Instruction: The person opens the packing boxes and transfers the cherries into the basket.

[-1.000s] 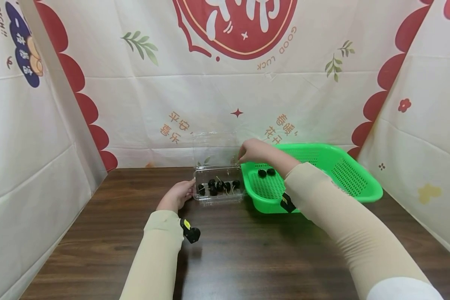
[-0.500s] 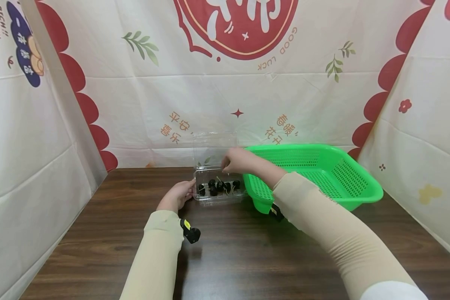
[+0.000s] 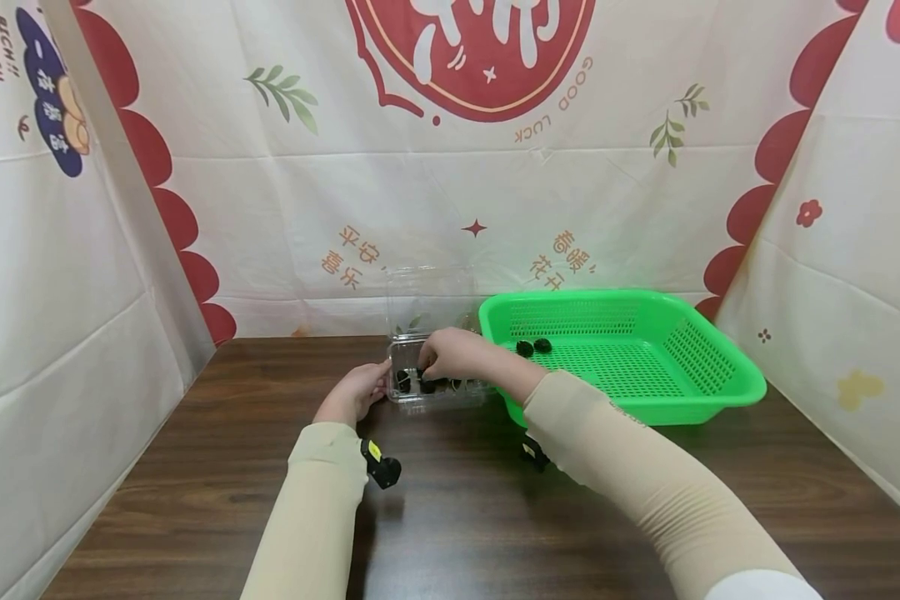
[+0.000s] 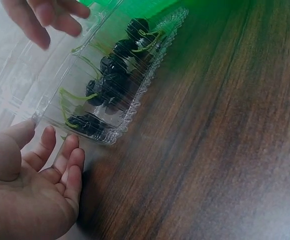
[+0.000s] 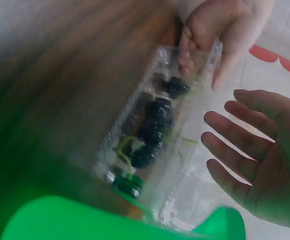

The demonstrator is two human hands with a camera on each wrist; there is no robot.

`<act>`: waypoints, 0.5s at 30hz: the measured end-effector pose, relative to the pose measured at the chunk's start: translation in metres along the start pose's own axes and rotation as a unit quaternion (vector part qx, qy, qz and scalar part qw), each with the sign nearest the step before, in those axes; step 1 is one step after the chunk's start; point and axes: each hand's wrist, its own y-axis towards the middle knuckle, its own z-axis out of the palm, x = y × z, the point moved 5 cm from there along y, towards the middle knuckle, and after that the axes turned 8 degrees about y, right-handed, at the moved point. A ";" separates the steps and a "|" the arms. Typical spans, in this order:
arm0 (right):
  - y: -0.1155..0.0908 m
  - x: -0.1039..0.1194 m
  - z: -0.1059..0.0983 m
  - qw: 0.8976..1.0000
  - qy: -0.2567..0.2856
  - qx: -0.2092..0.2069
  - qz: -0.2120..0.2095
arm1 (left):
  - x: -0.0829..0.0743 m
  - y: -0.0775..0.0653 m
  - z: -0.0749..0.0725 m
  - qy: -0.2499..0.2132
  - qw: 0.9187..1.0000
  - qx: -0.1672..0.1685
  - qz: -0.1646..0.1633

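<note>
A clear plastic clamshell box (image 3: 438, 398) lies with its lid (image 3: 429, 292) raised at the back. Several dark cherries (image 4: 112, 82) with green stems sit inside it in a row. My left hand (image 3: 354, 392) holds the box's left end, thumb by the hinge corner and fingers against the end wall, as the left wrist view shows (image 4: 35, 180). Over the box reaches my right hand (image 3: 457, 354), hiding some cherries in the head view. In the right wrist view its fingers (image 5: 230, 127) are spread with nothing between them.
Right of the box stands a green perforated basket (image 3: 645, 408) with two dark cherries (image 3: 534, 347) at its left end. The brown wooden table (image 3: 217, 467) is enclosed by printed cloth at the back (image 3: 307, 208) and both sides.
My right hand has moved left and down, from the basket's left rim to over the cherries in the box. My left hand has stayed at the box's end.
</note>
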 end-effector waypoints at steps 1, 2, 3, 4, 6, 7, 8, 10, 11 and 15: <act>0.001 0.001 0.003 1.000 -0.003 0.000 -0.001 | 0.000 0.000 0.000 0.000 1.000 0.000 0.000; 0.002 0.001 0.006 1.000 -0.006 0.000 -0.003 | 0.000 0.000 0.000 -0.002 1.000 0.000 0.000; 0.003 0.002 0.009 1.000 -0.006 0.001 -0.004 | 0.000 0.000 0.000 -0.002 1.000 0.000 0.000; 0.004 0.003 0.012 1.000 -0.006 0.000 -0.005 | 0.000 0.000 0.001 -0.002 1.000 0.001 0.002; 0.005 0.003 0.016 1.000 -0.009 -0.006 -0.001 | 0.000 -0.001 0.001 -0.002 1.000 0.003 0.003; 0.006 0.003 0.019 1.000 -0.016 -0.013 0.000 | 0.000 -0.001 0.001 -0.003 1.000 0.003 0.002; 0.007 0.003 0.021 1.000 -0.021 -0.020 0.002 | 0.000 -0.001 0.001 -0.004 1.000 0.004 0.001; 0.008 0.003 0.023 0.999 -0.027 -0.035 0.005 | 0.000 -0.001 0.001 -0.007 1.000 0.004 0.001; 0.009 0.003 0.024 0.999 -0.029 -0.042 0.005 | -0.001 -0.001 0.000 -0.009 1.000 0.004 -0.001; 0.010 0.004 0.028 0.998 -0.021 -0.053 0.014 | -0.001 -0.002 0.000 -0.013 1.000 0.005 -0.001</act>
